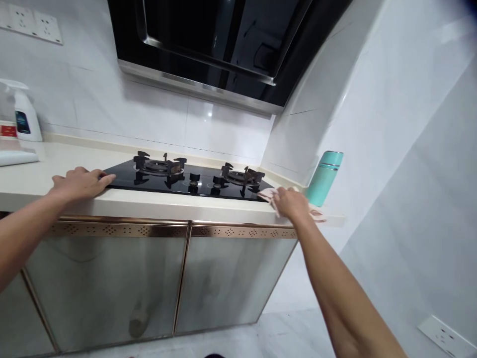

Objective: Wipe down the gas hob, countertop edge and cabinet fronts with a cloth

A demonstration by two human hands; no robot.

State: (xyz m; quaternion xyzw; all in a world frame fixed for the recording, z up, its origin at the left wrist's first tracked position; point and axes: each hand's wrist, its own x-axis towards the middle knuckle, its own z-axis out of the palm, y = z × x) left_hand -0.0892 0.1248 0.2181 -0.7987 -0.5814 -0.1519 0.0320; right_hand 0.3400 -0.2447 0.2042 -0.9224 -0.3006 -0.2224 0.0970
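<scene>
My left hand [80, 183] rests on the pale countertop [87, 155], its fingers spread and its thumb at the left edge of the black gas stove [164, 185]. At the stove's front right corner, my right hand [292, 202] grips a pinkish cleaning cloth [269, 194]. Part of the cloth lies under the hand, and a corner sticks out to the right. A mint-green thermos [323, 179] stands just right of that hand. Two burners with dark pan supports and a pair of knobs [194, 178] sit on the glass top.
A black range hood [208, 40] hangs above the stove. On the far left stand a white spray bottle [26, 115] and a red-and-white container [8, 130], with a white object [17, 157] in front. Glass-fronted cabinets [112, 288] lie below. A tiled wall bounds the right side.
</scene>
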